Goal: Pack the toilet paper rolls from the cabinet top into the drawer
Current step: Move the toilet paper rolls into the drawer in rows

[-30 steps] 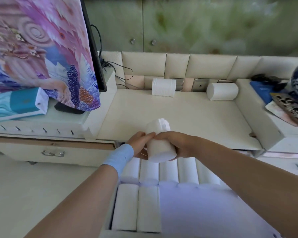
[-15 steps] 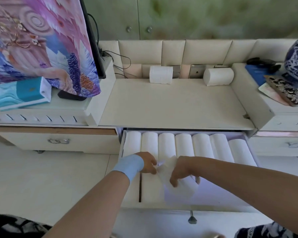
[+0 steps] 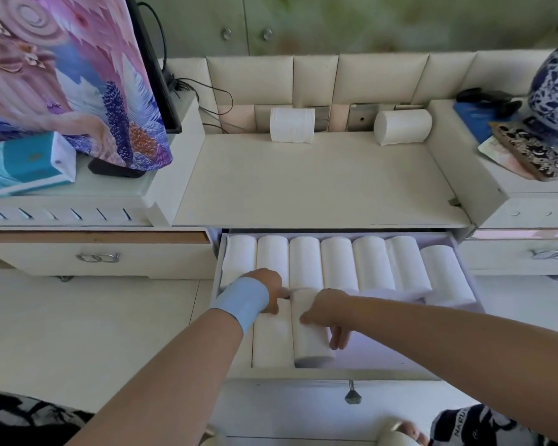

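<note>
- head view: a cream cabinet top (image 3: 319,181) sits recessed between two raised side units, with padded panels (image 3: 316,75) along its back and a green wall (image 3: 368,20) behind.
- two toilet paper rolls lie at the back edge, well apart: left roll (image 3: 292,124) and right roll (image 3: 402,127).
- the open drawer (image 3: 464,272) below holds a back row of seven rolls (image 3: 337,263) lying side by side.
- right hand (image 3: 327,312) grips the front roll (image 3: 310,341), fingers curled over it. it lies in the drawer's front row, touching a neighbour roll (image 3: 271,342).
- left hand (image 3: 269,289), in a blue wristband (image 3: 242,300), has curled fingers and a fingertip at that roll's far end. cannot tell if it pinches anything.
- left unit: patterned cloth (image 3: 62,75), teal tissue box (image 3: 23,162), cables (image 3: 207,91).
- right unit: blue-and-white vase (image 3: 554,91).
- pale floor (image 3: 78,317).
</note>
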`<state>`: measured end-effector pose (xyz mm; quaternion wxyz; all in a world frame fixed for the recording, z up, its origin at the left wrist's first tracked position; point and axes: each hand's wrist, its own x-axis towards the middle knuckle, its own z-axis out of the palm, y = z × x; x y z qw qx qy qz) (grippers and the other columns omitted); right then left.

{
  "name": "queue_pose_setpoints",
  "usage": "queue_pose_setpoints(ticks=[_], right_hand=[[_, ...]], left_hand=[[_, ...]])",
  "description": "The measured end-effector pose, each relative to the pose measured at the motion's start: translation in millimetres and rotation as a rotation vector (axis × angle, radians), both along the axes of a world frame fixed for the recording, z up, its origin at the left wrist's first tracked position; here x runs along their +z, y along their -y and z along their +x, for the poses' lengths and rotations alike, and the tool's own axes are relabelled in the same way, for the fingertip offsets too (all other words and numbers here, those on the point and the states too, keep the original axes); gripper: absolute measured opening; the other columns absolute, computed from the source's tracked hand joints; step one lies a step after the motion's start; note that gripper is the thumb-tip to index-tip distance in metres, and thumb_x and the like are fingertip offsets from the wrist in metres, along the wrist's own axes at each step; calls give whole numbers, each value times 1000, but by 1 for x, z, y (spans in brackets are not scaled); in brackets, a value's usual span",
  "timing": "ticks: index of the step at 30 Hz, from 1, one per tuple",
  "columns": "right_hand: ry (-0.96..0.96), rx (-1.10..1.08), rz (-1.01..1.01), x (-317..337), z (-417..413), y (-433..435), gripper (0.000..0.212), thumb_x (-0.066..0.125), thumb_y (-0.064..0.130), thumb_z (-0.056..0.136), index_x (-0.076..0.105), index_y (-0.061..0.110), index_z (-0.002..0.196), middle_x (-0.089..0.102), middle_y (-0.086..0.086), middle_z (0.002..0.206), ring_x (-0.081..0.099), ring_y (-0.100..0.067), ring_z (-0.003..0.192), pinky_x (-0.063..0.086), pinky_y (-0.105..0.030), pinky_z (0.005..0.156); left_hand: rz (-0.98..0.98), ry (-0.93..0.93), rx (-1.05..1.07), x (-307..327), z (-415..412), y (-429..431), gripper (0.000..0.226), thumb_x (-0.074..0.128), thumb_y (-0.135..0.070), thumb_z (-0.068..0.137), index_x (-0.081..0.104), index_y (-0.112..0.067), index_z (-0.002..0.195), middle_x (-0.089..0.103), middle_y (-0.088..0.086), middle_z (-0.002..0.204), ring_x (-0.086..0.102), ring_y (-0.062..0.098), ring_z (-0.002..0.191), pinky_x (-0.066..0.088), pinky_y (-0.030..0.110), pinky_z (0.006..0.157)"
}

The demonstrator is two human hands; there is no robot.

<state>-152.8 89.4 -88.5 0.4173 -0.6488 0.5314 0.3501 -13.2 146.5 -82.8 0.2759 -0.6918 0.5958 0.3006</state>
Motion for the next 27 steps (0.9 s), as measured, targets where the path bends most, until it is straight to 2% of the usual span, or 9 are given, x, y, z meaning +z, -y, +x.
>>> queue_pose_setpoints(ticks=[4, 6, 9, 14, 18, 21, 23, 26, 27], right_hand=[[12, -6, -1, 7, 6, 11, 47, 49, 24, 100, 49, -12, 129, 68, -28, 108, 73, -40, 98, 61, -49, 84], [-20, 67, -31, 8, 8, 11, 43, 44, 22, 100, 53, -11, 127, 68, -26, 114, 72, -40, 102, 60, -49, 85], [-96, 184, -14, 1, 8, 1, 48, 38, 23, 101, 48, -11, 132, 66, -25, 125, 72, -37, 104, 60, -44, 86], [-43, 150, 63, 4, 0, 10, 52, 45, 28, 102, 41, -7, 141, 65, -23, 121, 70, -30, 73, 60, -45, 82], [-79, 159, 72, 5, -3, 7, 49, 41, 27, 103, 44, -7, 138, 66, -19, 104, 68, -31, 77, 58, -48, 89], [-107, 227, 27, 3, 1, -1, 48, 38, 26, 102, 49, -9, 133, 68, -21, 120, 71, -34, 93, 59, -47, 90], [-123, 332, -65, 8, 4, -1, 46, 41, 25, 101, 50, -8, 132, 71, -21, 115, 74, -34, 96, 60, -46, 88], [-58, 446, -231, 23, 17, 14, 37, 42, 19, 98, 51, -6, 124, 74, -18, 97, 74, -31, 76, 62, -37, 76], [-19, 467, -283, 29, 23, 22, 31, 42, 18, 97, 54, -4, 115, 75, -16, 94, 73, -29, 70, 60, -33, 69]], left_hand=[[-181, -102, 138, -5, 1, -4, 37, 57, -20, 93, 60, -20, 130, 64, 4, 118, 60, 24, 98, 52, 33, 86], [-236, -183, 207, -8, -6, -6, 39, 58, -23, 92, 59, -22, 131, 63, -2, 124, 60, 23, 109, 51, 39, 96], [-212, -235, 257, -10, -14, -3, 31, 52, -21, 90, 61, -24, 120, 66, 1, 117, 62, 26, 103, 52, 40, 91], [-167, -277, 317, -8, -9, -1, 51, 57, -24, 94, 44, -27, 143, 54, -6, 142, 53, 21, 127, 43, 36, 107], [-92, -271, 258, -7, -18, 1, 57, 57, -21, 95, 40, -25, 149, 49, -3, 147, 48, 22, 132, 40, 35, 110], [-91, -259, 239, -7, -20, 4, 56, 58, -26, 95, 42, -22, 148, 49, 0, 148, 49, 24, 131, 41, 36, 109], [-114, -246, 239, -4, -17, 7, 53, 59, -30, 95, 45, -23, 145, 52, -1, 145, 51, 23, 128, 44, 36, 105], [-246, -284, 363, 6, -4, 19, 44, 60, -33, 92, 53, -31, 135, 56, -7, 136, 56, 20, 110, 51, 30, 74], [-303, -287, 390, 11, 2, 26, 40, 59, -34, 92, 56, -32, 132, 57, -7, 134, 56, 19, 109, 51, 30, 74]])
